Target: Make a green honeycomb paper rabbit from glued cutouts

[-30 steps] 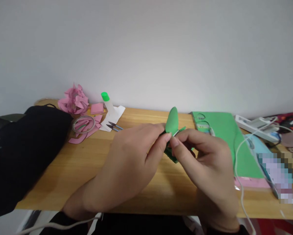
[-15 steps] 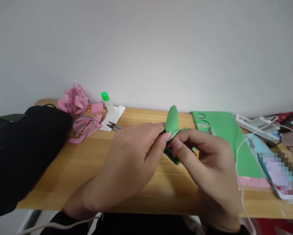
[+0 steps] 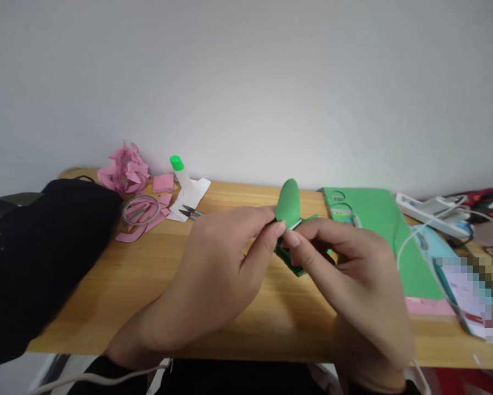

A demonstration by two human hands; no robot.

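Between my two hands stands a green paper leaf (image 3: 288,200), rounded at the top, with a narrow white edge at its base. My left hand (image 3: 225,269) pinches the base between thumb and forefinger. From the other side, my right hand (image 3: 349,274) is closed with its thumb and finger pressed at the same base, close to the left thumb. Below the fingertips hangs a folded dark green paper piece (image 3: 296,267), partly covered by my hands; whether it is joined to the leaf cannot be made out.
On the left are a black cap (image 3: 44,258), crumpled pink paper (image 3: 125,167), a tape ring (image 3: 124,219), scissors (image 3: 187,213) and a green-capped glue stick (image 3: 179,167). On the right lie green sheets (image 3: 378,219), a white power strip (image 3: 435,216), a cable and a phone (image 3: 462,296).
The leaf has tilted slightly to the left. My right thumb has moved up and left, nearer to the left thumb. Both hands stay pinched at the base.
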